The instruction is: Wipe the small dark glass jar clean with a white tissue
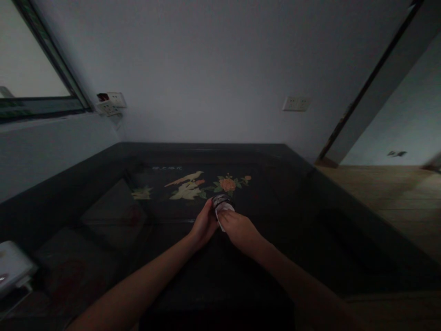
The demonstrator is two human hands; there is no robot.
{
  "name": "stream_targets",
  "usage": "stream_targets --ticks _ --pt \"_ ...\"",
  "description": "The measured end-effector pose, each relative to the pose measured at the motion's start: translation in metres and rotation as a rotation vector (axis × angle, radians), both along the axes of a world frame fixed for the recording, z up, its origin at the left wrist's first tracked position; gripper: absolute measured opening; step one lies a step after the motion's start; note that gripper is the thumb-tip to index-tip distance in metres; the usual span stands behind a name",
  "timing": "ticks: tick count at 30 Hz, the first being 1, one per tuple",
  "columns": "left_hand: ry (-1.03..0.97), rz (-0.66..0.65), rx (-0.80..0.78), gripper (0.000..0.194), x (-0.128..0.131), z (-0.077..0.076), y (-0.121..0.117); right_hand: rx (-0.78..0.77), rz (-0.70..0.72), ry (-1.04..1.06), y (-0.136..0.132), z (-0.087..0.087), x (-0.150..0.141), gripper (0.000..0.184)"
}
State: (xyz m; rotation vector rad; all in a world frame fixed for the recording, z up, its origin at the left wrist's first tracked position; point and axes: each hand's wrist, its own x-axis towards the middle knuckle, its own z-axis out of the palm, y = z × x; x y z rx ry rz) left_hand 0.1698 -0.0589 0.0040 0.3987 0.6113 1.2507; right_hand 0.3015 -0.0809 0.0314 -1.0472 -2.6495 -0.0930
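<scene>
Both hands meet over the middle of a dark glossy table [292, 184]. My left hand [204, 226] is closed around a small dark round object [221, 200], perhaps a lens or a lidded jar. My right hand [237, 229] presses a white cloth or tissue [223, 210] against that object, fingers closed on it. The room is dim and the object's details are hard to make out.
The table top carries a painted bird and flower design [206, 184]. A white device [12, 266] lies at the table's left edge. Wall sockets [296, 104] and a switch block [110, 105] sit on the wall. A window [27, 69] is at left, wooden floor [396, 193] at right.
</scene>
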Motion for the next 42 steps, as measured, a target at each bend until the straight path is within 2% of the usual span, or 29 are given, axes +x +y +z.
stream_targets --ticks 2,4,6,8,11,15,17,19,20,22,27,31,36,39,42 --pt "0.0 0.011 0.029 0.022 0.001 -0.001 0.0 0.08 0.009 -0.068 0.002 -0.002 0.0 0.038" --pt "-0.001 0.021 0.058 0.02 0.001 -0.001 0.0 0.092 -0.003 -0.072 0.002 -0.004 0.0 0.038" --pt "0.0 0.016 0.07 0.02 0.001 -0.003 0.0 0.042 -0.028 -0.028 0.001 -0.004 0.0 0.038" --pt "0.008 -0.005 0.069 0.02 0.0 -0.004 0.0 -0.071 -0.048 0.067 0.0 -0.003 0.001 0.038" --pt "0.026 -0.023 0.059 0.021 -0.001 -0.003 -0.001 -0.317 -0.076 0.312 -0.001 -0.002 0.001 0.034" --pt "0.017 -0.007 -0.016 0.022 0.001 0.002 -0.002 -0.666 -0.127 0.871 0.004 -0.01 -0.004 0.03" --pt "-0.002 -0.005 -0.037 0.024 0.002 0.004 -0.002 -0.776 -0.149 1.133 0.007 -0.015 -0.008 0.031" --pt "-0.01 0.004 -0.04 0.024 0.003 0.004 -0.001 -0.794 -0.17 1.207 0.007 -0.017 -0.009 0.031" --pt "-0.005 0.002 -0.039 0.024 0.002 0.004 -0.001 -0.775 -0.177 1.158 0.006 -0.016 -0.008 0.03" --pt "0.013 -0.016 -0.035 0.026 0.001 0.003 -0.001 -0.683 -0.172 0.932 0.004 -0.012 -0.006 0.029" --pt "0.001 -0.031 -0.023 0.029 -0.001 0.002 0.0 -0.275 0.008 0.252 0.0 0.0 0.002 0.037" --pt "-0.036 -0.059 -0.02 0.029 -0.001 0.0 0.001 0.0 0.024 -0.051 -0.001 0.001 0.001 0.039" --pt "-0.018 -0.046 0.013 0.025 -0.001 -0.005 0.003 0.107 -0.05 -0.122 -0.003 -0.002 -0.004 0.038" --pt "-0.013 -0.032 0.014 0.022 -0.002 -0.007 0.004 0.057 -0.088 -0.074 -0.002 -0.003 -0.005 0.037" --pt "-0.006 -0.043 0.038 0.022 -0.002 -0.008 0.004 -0.082 -0.091 0.058 -0.002 -0.002 -0.002 0.035"
